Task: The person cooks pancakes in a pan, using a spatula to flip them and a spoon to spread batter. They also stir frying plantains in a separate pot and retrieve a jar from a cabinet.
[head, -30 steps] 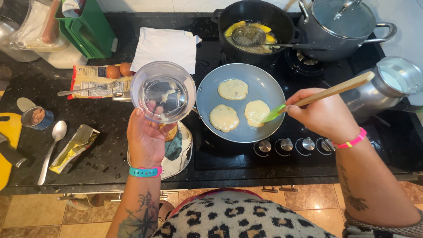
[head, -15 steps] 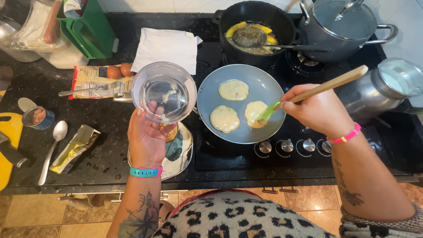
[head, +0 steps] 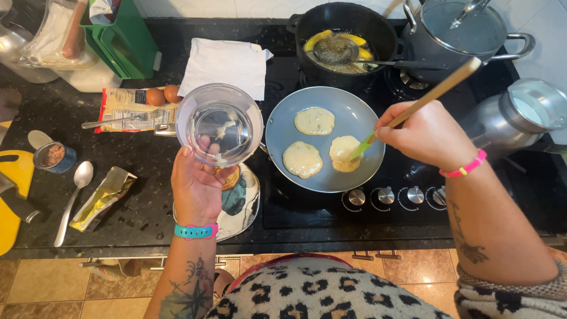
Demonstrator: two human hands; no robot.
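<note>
Three little pancakes [head: 314, 142] are sitting in the grey frying pan [head: 354, 177] on the stove, one up top and two lower down. My left hand [head: 198, 186] has its fingers wrapped under a clear glass bowl [head: 219, 124], holding it up over the counter just left of the pan; only smears of batter are left in it. My right hand [head: 426, 134] is closed around the wooden handle of a spatula [head: 413, 106], and its green tip touches the lower right pancake. Behind the pan, a black pot [head: 345, 35] holds yellow pieces in oil with a skimmer resting in it. The lidded steel pot [head: 466, 32] is steamed up, so no idea what's inside. A patterned plate [head: 245, 204] is mostly hidden under my left hand. Small open tin [head: 53, 158] on the left, contents hard to make out. Both wrists are bent inward, forearms coming up from the bottom edge.
</note>
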